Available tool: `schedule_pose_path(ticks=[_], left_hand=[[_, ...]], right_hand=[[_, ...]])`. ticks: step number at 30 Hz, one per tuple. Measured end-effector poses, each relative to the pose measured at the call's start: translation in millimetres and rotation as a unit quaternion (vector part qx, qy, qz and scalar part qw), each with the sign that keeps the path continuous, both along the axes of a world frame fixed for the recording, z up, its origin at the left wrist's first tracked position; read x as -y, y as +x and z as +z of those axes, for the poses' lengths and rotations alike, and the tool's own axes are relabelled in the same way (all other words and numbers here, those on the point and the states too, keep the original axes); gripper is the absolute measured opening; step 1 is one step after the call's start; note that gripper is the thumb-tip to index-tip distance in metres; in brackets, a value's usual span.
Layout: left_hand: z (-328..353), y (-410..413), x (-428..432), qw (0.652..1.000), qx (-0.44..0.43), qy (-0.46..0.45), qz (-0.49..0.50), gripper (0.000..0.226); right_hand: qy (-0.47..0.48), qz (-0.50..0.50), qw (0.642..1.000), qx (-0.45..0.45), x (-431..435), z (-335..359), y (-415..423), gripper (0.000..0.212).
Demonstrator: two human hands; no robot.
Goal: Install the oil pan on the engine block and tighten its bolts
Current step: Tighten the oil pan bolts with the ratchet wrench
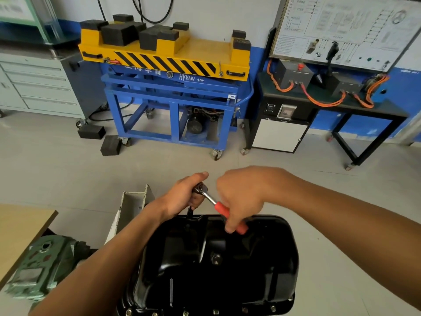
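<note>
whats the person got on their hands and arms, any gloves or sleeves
No gloves: the left hand and right hand are both bare. The left forearm and right forearm are bare too, right to the picture's edge, so no sleeve shows. No watch, bracelet or ring is visible on the parts in view.

1 oil pan [227, 270], 1 ratchet [210, 198], 2 hands: L hand [182, 198], R hand [241, 199]; 2 floor blocks [91, 131].

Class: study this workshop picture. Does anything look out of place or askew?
Two black blocks lie loose on the floor by the blue lift cart, while matching ones sit on its yellow top. At the oil pan, nothing looks wrong.
</note>
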State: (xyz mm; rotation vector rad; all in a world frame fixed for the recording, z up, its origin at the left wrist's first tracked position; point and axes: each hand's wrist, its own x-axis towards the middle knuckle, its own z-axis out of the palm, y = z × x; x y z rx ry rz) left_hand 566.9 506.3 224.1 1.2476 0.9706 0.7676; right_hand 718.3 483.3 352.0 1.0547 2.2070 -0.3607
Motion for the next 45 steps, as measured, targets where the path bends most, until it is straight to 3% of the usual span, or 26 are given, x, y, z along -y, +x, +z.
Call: schedule_pose_path(ticks=[3,7,9,12,14,21,26,30,32,34,38,41,45], left_hand=[[3.1,1.8,1.2,0.998,-0.012,0.019,-0.054,0.053],[4.8,2.9,1.4,0.997,-0.026,0.016,-0.071,0.053],[4.6,3.1,1.7,0.998,-0.022,0.011,-0.063,0.056],[3.4,1.9,1.7,1.000,-0.001,0.000,-0.027,0.060],[3.5,0.8,1.2,1.000,0.010,-0.003,-0.005,0.061],[3.4,3.3,0.3,1.000,0.006,-0.018,0.000,0.064],[-1.1,0.9,-1.3,0.997,0.014,-0.053,0.061,0.057],[-1.9,0.7,-2.2,0.999,0.017,-0.033,0.030,0.058],[0.5,1.7,-2.5,1.000,0.010,-0.020,-0.007,0.060],[2.3,2.2,-2.5,0.999,0.011,-0.025,-0.025,0.063],[3.0,3.9,-0.8,0.999,0.010,-0.031,-0.016,0.062],[3.6,3.8,0.5,1.000,0.008,-0.029,-0.006,0.060],[7.4,2.1,3.1,1.000,0.011,-0.026,0.004,0.064]], right_hand=[[0.146,-0.027,0.988,0.052,-24.7,-4.0,12.6,0.030],[0.327,-0.062,0.941,-0.056,-49.4,-19.4,12.5,0.010],[0.356,-0.044,0.930,-0.082,-53.8,-28.5,7.1,0.015],[0.357,-0.033,0.928,-0.100,-48.3,-37.3,6.3,0.009],[0.326,-0.046,0.938,-0.110,-40.8,-33.3,12.2,0.022],[0.068,-0.019,0.998,0.005,2.3,-2.1,7.1,0.047],[-0.009,-0.016,0.995,-0.103,17.7,-3.6,-10.5,0.040],[-0.050,-0.014,0.999,-0.015,-2.8,0.2,-6.1,0.032],[-0.013,-0.013,0.999,0.048,-23.5,1.6,2.1,0.032],[0.085,-0.023,0.993,0.076,-42.1,-0.8,6.6,0.032],[0.308,-0.060,0.949,-0.037,-59.8,-13.6,-6.2,0.034],[0.350,-0.039,0.932,-0.091,-58.0,-26.8,-14.4,0.032],[0.320,-0.048,0.941,-0.100,-43.9,-29.0,-0.8,0.026]])
